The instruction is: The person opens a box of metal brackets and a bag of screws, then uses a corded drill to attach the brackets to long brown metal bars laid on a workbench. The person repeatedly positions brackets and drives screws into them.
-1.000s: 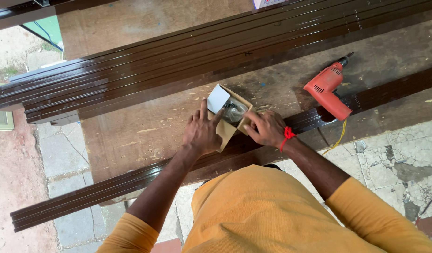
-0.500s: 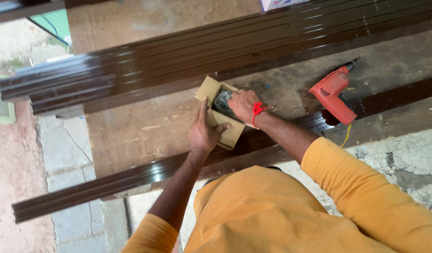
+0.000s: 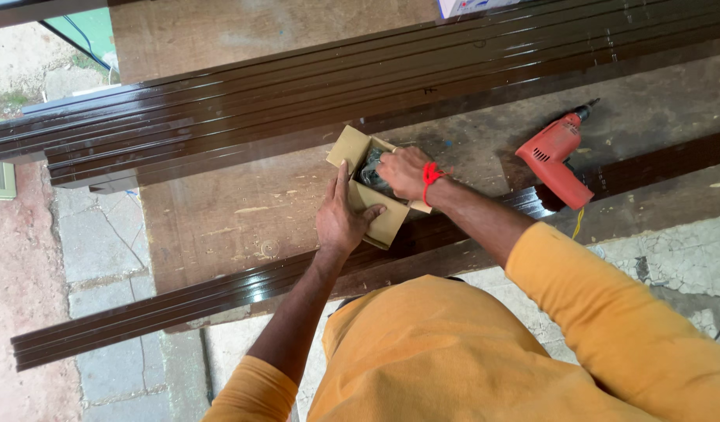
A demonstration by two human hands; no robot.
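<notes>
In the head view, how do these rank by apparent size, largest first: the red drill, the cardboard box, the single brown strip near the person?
1. Brown strip: by far the longest, crossing most of the picture.
2. and 3. Cardboard box and red drill: they look alike in size, and the hands cover part of the box, so I leave them unranked.

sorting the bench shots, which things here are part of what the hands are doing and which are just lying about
In hand:
- cardboard box, steadied by the left hand
- right hand reaching inside it, onto dark contents I cannot identify

Lying about:
- red drill
- stacked brown metal strips
- single brown strip along the near edge
- workbench
</notes>
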